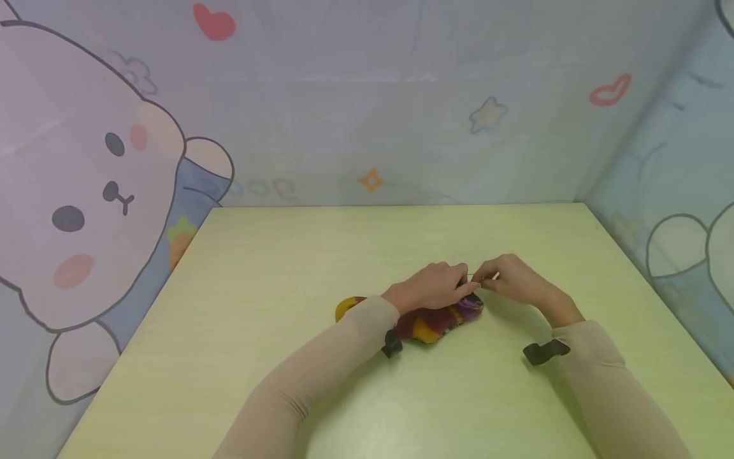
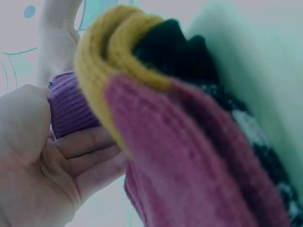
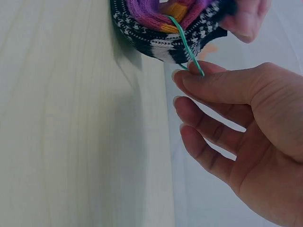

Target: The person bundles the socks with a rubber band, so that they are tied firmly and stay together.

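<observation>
A pair of knitted socks (image 1: 427, 326) in maroon, yellow, purple and patterned black and white lies folded together on the table. Holding them near the purple cuff (image 2: 73, 104) is my left hand (image 1: 434, 287), its fingers bent behind the knit in the left wrist view. To its right, my right hand (image 1: 512, 279) pinches a thin green tie (image 3: 184, 40) between thumb and forefinger. That tie passes over the rolled cuff end of the socks in the right wrist view. The other fingers of the right hand are spread loosely.
The pale wooden table (image 1: 287, 255) runs back to a cloth backdrop (image 1: 344, 95) with cartoon prints, which also stands along both sides. A dark strap piece (image 1: 546, 352) sits at the right wrist, and another (image 1: 392, 344) at the left.
</observation>
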Motion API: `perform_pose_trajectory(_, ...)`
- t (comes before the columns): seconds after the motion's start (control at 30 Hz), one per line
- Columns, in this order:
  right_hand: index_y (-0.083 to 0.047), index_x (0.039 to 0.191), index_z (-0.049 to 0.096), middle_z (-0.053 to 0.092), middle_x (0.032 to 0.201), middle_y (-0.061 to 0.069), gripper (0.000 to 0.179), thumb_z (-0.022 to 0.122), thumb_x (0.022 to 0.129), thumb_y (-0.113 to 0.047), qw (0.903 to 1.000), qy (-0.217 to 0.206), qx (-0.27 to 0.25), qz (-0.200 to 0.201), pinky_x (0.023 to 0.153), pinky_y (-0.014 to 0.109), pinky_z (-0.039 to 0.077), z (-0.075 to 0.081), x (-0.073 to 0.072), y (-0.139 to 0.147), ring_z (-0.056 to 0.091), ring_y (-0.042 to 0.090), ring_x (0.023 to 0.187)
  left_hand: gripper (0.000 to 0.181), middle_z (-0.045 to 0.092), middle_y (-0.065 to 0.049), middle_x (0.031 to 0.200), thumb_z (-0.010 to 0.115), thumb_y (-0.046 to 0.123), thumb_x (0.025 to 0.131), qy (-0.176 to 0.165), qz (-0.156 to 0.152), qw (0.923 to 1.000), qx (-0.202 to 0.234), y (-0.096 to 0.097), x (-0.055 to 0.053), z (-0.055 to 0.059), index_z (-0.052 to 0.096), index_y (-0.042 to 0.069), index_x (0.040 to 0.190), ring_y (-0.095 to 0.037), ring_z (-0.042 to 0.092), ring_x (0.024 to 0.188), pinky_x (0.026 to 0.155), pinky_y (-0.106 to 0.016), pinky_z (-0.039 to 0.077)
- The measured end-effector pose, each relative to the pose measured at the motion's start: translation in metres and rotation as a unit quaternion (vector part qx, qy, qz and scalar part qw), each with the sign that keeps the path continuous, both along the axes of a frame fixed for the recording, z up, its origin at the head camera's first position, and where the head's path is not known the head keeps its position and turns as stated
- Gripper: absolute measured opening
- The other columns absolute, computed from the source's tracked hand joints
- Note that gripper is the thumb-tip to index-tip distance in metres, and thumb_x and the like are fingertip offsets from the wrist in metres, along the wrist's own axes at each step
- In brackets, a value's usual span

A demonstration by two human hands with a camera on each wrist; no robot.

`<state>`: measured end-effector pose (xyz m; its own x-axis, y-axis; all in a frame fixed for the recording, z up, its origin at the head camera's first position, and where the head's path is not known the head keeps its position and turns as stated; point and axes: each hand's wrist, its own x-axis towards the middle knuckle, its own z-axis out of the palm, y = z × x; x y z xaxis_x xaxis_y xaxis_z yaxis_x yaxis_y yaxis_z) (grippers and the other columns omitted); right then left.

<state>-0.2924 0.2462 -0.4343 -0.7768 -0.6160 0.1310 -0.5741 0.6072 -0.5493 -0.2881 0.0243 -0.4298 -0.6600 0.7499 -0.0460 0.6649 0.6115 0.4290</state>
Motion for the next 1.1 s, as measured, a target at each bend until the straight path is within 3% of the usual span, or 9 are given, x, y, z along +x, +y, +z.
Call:
perform_pose_trajectory(0.17,-0.003,0.098,0.078,0.075,0.096,0.004,0.016,0.066,0.091,0.006,0.9995,0.016,-0.017,-0.020,0.078,0.042,0.055,-0.003,-0.003,0.005,0.070,0.026,0.091,0.016,0.060,0.005,0.075,0.054,0.030,0.101,-0.016,0.006,0.9999,-0.001,-0.001,0.000,0.001,0.054,0.014,0.103,-0.009,0.047,0.054,0.053,-0.021,0.040)
perform_pose_trajectory(0.4,-0.003,0.102,0.077,0.074,0.099,0.006,0.015,0.065,0.095,0.002,0.9965,-0.024,-0.068,-0.042,0.072,0.033,0.055,-0.007,-0.006,0.014,0.068,0.023,0.084,0.026,0.061,0.003,0.083,0.061,0.033,0.093,-0.040,0.012,0.9990,-0.018,-0.003,-0.001,0.003,0.051,0.017,0.111,-0.012,0.051,0.062,0.057,-0.023,0.042)
perform_pose_trajectory(0.5,-0.002,0.104,0.076,0.074,0.098,0.009,0.015,0.064,0.096,-0.001,0.9931,-0.031,-0.082,-0.078,0.069,0.033,0.054,-0.008,-0.007,0.015,0.067,0.027,0.081,0.028,0.061,0.003,0.085,0.062,0.032,0.092,-0.041,0.010,0.9988,-0.024,-0.002,-0.001,0.004,0.051,0.017,0.111,-0.012,0.052,0.064,0.058,-0.023,0.042)
perform_pose_trajectory(0.63,0.001,0.112,0.074,0.073,0.102,0.017,0.020,0.063,0.098,-0.008,0.9802,-0.058,-0.101,-0.160,0.073,0.039,0.056,-0.007,-0.008,0.017,0.068,0.033,0.088,0.031,0.060,0.004,0.087,0.065,0.032,0.091,-0.030,0.006,0.9988,-0.037,-0.002,-0.001,0.006,0.051,0.016,0.114,-0.012,0.054,0.068,0.061,-0.022,0.043)
perform_pose_trajectory(0.77,0.004,0.121,0.070,0.070,0.114,0.018,0.029,0.064,0.099,-0.014,0.9580,-0.111,-0.154,-0.214,0.081,0.038,0.056,-0.005,-0.008,0.018,0.068,0.027,0.098,0.034,0.060,0.003,0.088,0.067,0.031,0.090,-0.031,0.004,0.9985,-0.045,-0.003,0.000,0.007,0.050,0.016,0.116,-0.013,0.055,0.070,0.062,-0.022,0.044)
perform_pose_trajectory(0.87,0.008,0.126,0.064,0.072,0.113,0.007,0.037,0.065,0.098,-0.016,0.9321,-0.165,-0.233,-0.222,0.084,0.032,0.056,-0.004,-0.008,0.019,0.067,0.014,0.098,0.035,0.060,0.002,0.088,0.068,0.030,0.090,-0.038,0.006,0.9983,-0.043,-0.004,0.000,0.008,0.050,0.016,0.116,-0.013,0.055,0.070,0.062,-0.022,0.044)
perform_pose_trajectory(0.93,0.009,0.127,0.062,0.072,0.110,0.000,0.037,0.065,0.099,-0.014,0.9036,-0.211,-0.310,-0.207,0.087,0.029,0.054,-0.004,-0.008,0.020,0.066,0.010,0.098,0.036,0.059,0.002,0.089,0.069,0.029,0.090,-0.041,0.006,0.9983,-0.041,-0.005,0.000,0.008,0.050,0.016,0.117,-0.012,0.055,0.071,0.063,-0.022,0.044)
perform_pose_trajectory(1.0,0.006,0.126,0.062,0.070,0.109,-0.002,0.031,0.063,0.099,-0.010,0.8642,-0.259,-0.390,-0.184,0.090,0.027,0.052,-0.004,-0.009,0.021,0.067,0.009,0.100,0.036,0.059,0.002,0.091,0.069,0.029,0.090,-0.043,0.005,0.9982,-0.041,-0.005,-0.001,0.007,0.050,0.016,0.117,-0.012,0.055,0.072,0.063,-0.022,0.044)
perform_pose_trajectory(1.1,-0.002,0.119,0.061,0.064,0.113,0.004,0.019,0.056,0.101,-0.004,0.7853,-0.332,-0.504,-0.140,0.095,0.027,0.049,-0.005,-0.009,0.022,0.066,0.014,0.106,0.037,0.059,0.002,0.091,0.069,0.029,0.090,-0.047,0.001,0.9980,-0.043,-0.006,-0.001,0.006,0.050,0.015,0.118,-0.012,0.054,0.073,0.063,-0.021,0.044)
